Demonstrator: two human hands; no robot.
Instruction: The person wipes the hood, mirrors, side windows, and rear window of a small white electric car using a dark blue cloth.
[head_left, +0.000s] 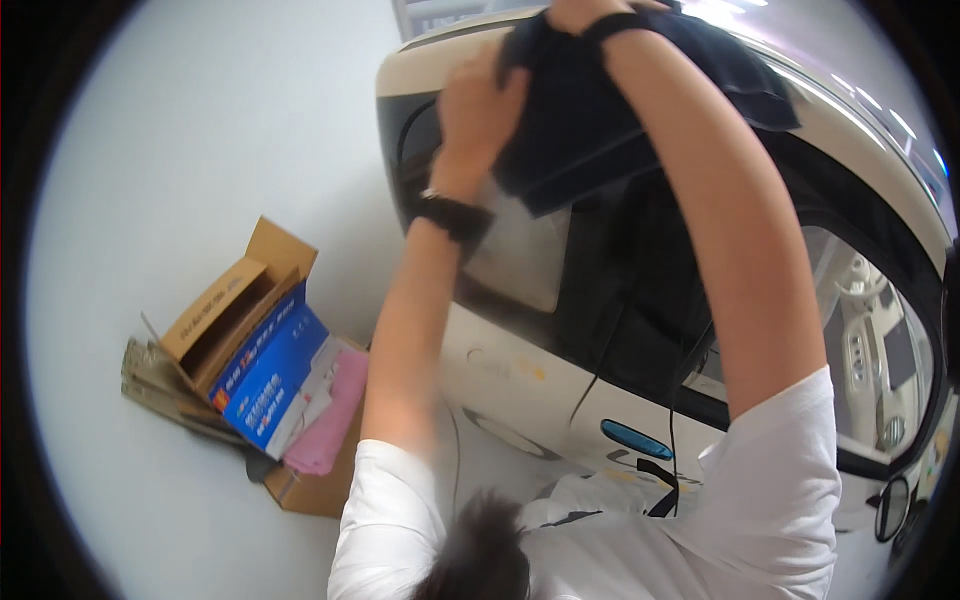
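A dark navy cloth (577, 127) is draped over the upper side of a white and black car (517, 356). My left hand (480, 112), blurred, grips the cloth's left edge with the thumb towards it. At the top rim of the picture, my right hand (589, 11) is on the cloth's upper part; its fingers are mostly cut off, so its grip is unclear. Black bands circle both wrists. Below the cloth are a dark window panel and a blue door handle (636, 439).
To the left, an open cardboard box (225, 319) with a blue printed side leans by a pink cloth (330, 420) on another carton (307, 491). Grey-green folded material (150, 375) lies behind them. A side mirror (892, 510) juts out at lower right.
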